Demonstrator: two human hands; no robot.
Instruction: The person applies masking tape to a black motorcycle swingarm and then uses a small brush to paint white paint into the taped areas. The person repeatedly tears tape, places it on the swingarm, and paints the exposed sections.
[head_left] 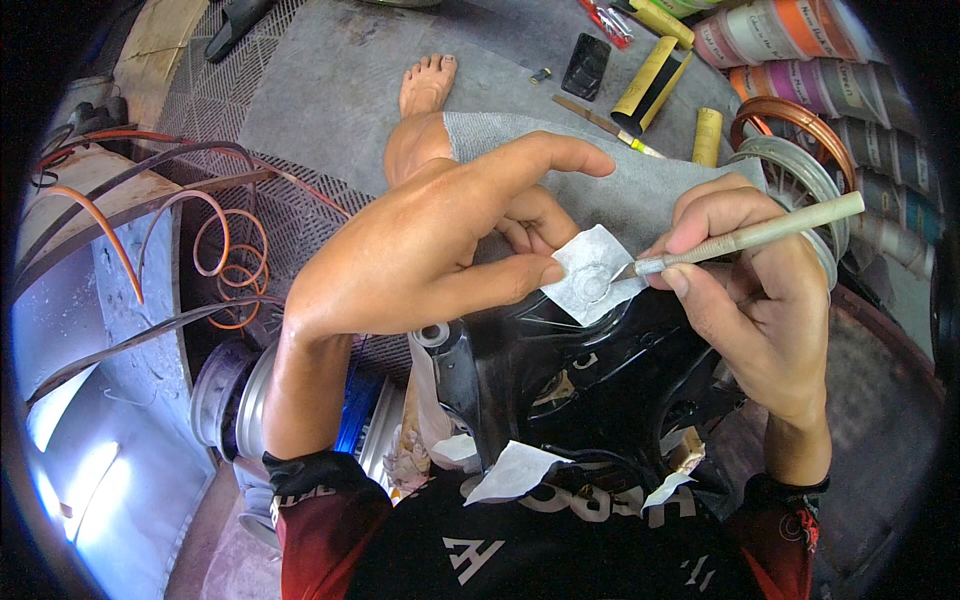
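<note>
In the head view, the left hand (430,235) has its thumb at the left corner of a square white paper piece (575,295); whether it pinches cannot be told. The right hand (755,290) grips a slim pale-handled craft knife (770,235), tip on the paper, over the upper edge of a glossy black moulded part (490,375).

Paper square (575,265): white, grey ring mark. Slim tool (770,232): pale green handle, silver collar (649,267). Moulded part (490,370): glossy black. Lap cloth (640,190): mottled grey. Shirt (560,555): black, pale lettering, red-to-black sleeves (330,545). Floor mat (215,105): grey, geometric line pattern. Stacked containers (805,28): orange, purple bands.
</note>
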